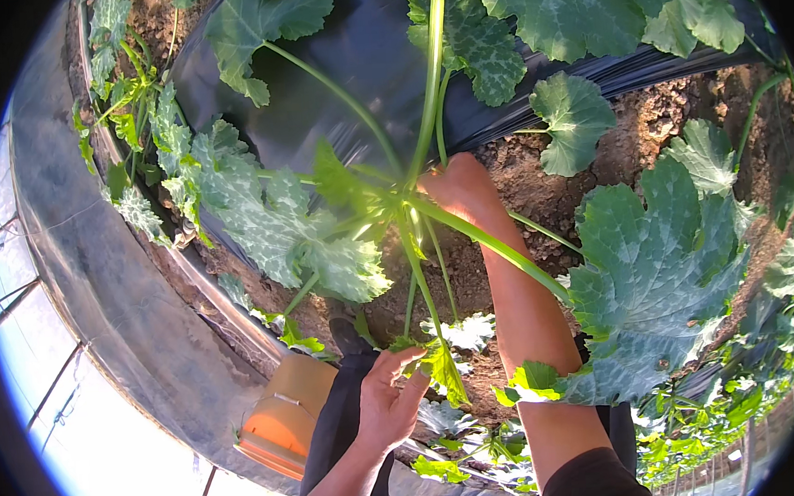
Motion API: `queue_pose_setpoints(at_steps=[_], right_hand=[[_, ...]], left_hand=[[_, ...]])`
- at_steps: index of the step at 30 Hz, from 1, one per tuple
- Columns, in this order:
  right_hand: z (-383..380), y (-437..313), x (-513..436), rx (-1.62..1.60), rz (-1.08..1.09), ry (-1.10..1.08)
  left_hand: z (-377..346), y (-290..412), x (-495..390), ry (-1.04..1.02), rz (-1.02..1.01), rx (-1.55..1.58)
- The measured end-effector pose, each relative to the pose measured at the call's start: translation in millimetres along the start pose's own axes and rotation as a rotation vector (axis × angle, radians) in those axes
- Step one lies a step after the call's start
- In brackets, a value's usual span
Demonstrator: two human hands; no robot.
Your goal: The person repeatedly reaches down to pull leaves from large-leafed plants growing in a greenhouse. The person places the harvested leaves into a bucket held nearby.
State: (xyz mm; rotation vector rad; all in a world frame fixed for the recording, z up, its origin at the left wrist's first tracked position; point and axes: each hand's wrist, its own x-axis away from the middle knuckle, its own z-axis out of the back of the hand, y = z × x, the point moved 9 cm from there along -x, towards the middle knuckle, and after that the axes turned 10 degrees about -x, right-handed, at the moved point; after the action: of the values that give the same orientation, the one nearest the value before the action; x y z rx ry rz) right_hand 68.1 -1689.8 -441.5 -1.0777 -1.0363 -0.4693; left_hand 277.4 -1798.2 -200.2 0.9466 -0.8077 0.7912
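A squash plant with long green stalks and large lobed, silver-mottled leaves stands before me. My right hand reaches in among the stalks at the plant's base; its fingers are partly hidden, and whether they grip a stalk cannot be told. My left hand is lower in the view, thumb and fingers apart, close to a small bright green leaf. Whether its fingertips touch that leaf is unclear. A broad mottled leaf spreads to the right of my right forearm, and another lies to the left of the stalks.
Black plastic mulch covers the bed behind the plant, with bare soil along its edge. An orange bucket stands by my leg. Greenhouse sheeting curves along the left; more squash plants grow at left and lower right.
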Motion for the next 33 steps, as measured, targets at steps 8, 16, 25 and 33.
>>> queue_pose_setpoints(at_steps=[8,16,25,33], right_hand=[[1.5,-5.8,3.5,0.133,0.111,0.134],[2.6,-19.9,7.4,0.253,0.186,0.18],[3.4,19.7,9.1,-0.107,0.228,0.006],[-7.7,9.8,38.1,-0.789,0.323,-0.438]], left_hand=[[0.2,1.4,1.0,-0.005,0.012,-0.01],[-1.0,-1.8,1.5,0.004,0.009,0.031],[2.1,-5.4,3.8,-0.002,0.028,0.034],[-5.0,-10.9,2.2,-0.016,0.011,0.081]])
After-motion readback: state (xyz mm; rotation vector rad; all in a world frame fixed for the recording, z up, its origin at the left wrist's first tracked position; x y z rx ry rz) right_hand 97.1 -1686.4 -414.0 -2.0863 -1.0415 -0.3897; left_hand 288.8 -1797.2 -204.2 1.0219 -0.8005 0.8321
